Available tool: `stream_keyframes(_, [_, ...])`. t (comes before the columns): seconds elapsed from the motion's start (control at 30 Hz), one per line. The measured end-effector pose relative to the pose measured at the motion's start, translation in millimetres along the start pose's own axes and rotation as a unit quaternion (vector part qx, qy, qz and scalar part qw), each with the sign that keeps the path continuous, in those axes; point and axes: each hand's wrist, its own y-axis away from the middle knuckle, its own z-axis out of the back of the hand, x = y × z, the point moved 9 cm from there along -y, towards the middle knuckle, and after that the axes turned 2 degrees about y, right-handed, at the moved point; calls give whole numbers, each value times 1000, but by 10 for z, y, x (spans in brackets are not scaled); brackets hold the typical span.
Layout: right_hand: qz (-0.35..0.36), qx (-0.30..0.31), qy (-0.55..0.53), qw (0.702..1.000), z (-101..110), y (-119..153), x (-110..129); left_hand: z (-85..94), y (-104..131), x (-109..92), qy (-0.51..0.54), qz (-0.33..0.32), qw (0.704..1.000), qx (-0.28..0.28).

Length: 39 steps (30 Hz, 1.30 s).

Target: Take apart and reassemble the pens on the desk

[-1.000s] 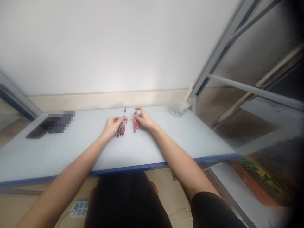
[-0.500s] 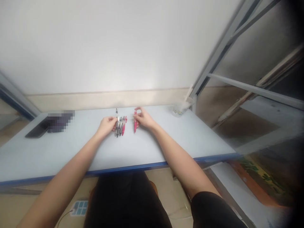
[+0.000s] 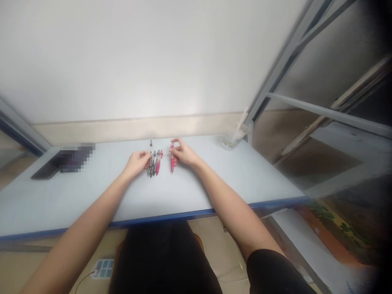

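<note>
table [image 3: 190, 196]: carries the row of pens [image 3: 154, 168] between the hands | left hand [image 3: 137, 163]: shifted from above the row to its left end, pinching a grey pen [image 3: 151, 143], so that pen now sits alongside | right hand [image 3: 185, 155]: still pinching a red pen [image 3: 172, 165], apart | fingers hide both pens' middles; row's exact count blurred

Grey-black pens [image 3: 154, 168] in row; red pen [image 3: 158, 167] beside them; second red pen [image 3: 172, 164] apart, roughly parallel.

No legible text, no readable labels, brands, numbers or signs
</note>
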Motion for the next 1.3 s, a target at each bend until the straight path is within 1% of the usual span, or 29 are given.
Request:
stream_keyframes(0.2, [-40,-20,43,998,81,-13,-84,6,13,-25,0,-3,1000,-7])
stream_keyframes(0.27, [-44,-25,71,996,112,-35,-109,10,20,-53,18,-8,1000,-8])
stream_keyframes(0.33, [-48,-35,117,991,158,-57,-141,-5,28,-77,47,-11,999,3])
stream_keyframes(0.47, [-20,-66,221,973,241,-81,-132,-70,55,-112,96,-6,995,42])
stream_keyframes(0.53, [-4,-70,252,965,245,-82,-115,-80,66,-126,117,-4,992,46])
stream_keyframes(0.63, [1,-75,274,959,250,-75,-88,-66,67,-144,141,-7,989,40])
stream_keyframes(0.7, [15,-98,290,952,276,-52,-5,-56,64,-162,151,-14,988,40])
stream_keyframes(0.77, [47,-119,300,945,269,-3,137,-45,68,-183,165,-21,985,40])
stream_keyframes(0.8, [68,-112,297,946,224,27,213,-39,74,-196,173,-25,984,39])
stream_keyframes(0.83, [90,-90,285,950,148,58,285,-35,84,-211,181,-31,982,38])
stream_keyframes(0.93, [126,31,221,967,-182,162,418,-57,127,-267,195,-49,978,47])
stream_keyframes(0.97, [125,61,205,969,-266,193,434,-76,140,-283,197,-51,978,55])
stream_keyframes(1.0, [124,79,192,970,-321,214,445,-94,149,-297,198,-52,977,64])
stream_keyframes(1.07, [127,91,171,973,-356,229,459,-89,150,-323,196,-52,977,73])
stream_keyframes(1.1, [131,93,159,974,-351,226,464,-45,142,-346,191,-59,978,64])
stream_keyframes(1.17, [136,112,133,975,-340,213,456,115,131,-432,148,-103,983,22])
stream_keyframes(1.23, [125,130,114,977,-323,195,422,256,162,-556,50,-171,984,-18])
stream_keyframes(1.27, [115,128,108,979,-302,184,404,270,190,-607,-10,-202,979,-19])
stream_keyframes(1.3, [105,118,104,982,-274,173,390,242,221,-638,-67,-224,972,-7])
